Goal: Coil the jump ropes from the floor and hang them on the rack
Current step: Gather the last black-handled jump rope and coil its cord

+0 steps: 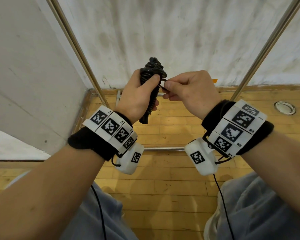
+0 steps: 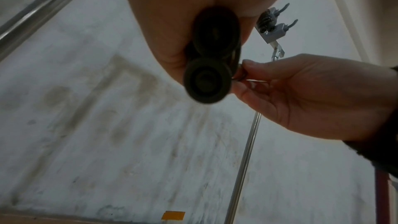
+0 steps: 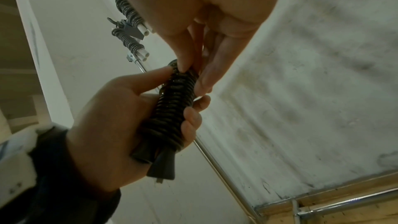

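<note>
Head view, frame centre: black jump rope [image 1: 151, 84], already wound round its handles, is gripped by the left hand [image 1: 137, 96]; a loose loop is pinched by the right hand [image 1: 189, 90].

Left wrist view: handle ends are seen, rack hooks [image 2: 273, 26] upper right.

Right wrist view, upper left: two coiled ropes [image 3: 129, 28] already hung. Judged: tuck, then hanging, left.

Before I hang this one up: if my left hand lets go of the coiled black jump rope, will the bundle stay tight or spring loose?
Probably loosens. The black jump rope is springy-looking cord wound tightly round its handles, and the right hand pinches a loose loop at the top, apparently not yet tucked. The left hand grips the coils; released, they would likely unwind. It looks light, with stiff handles.
</note>
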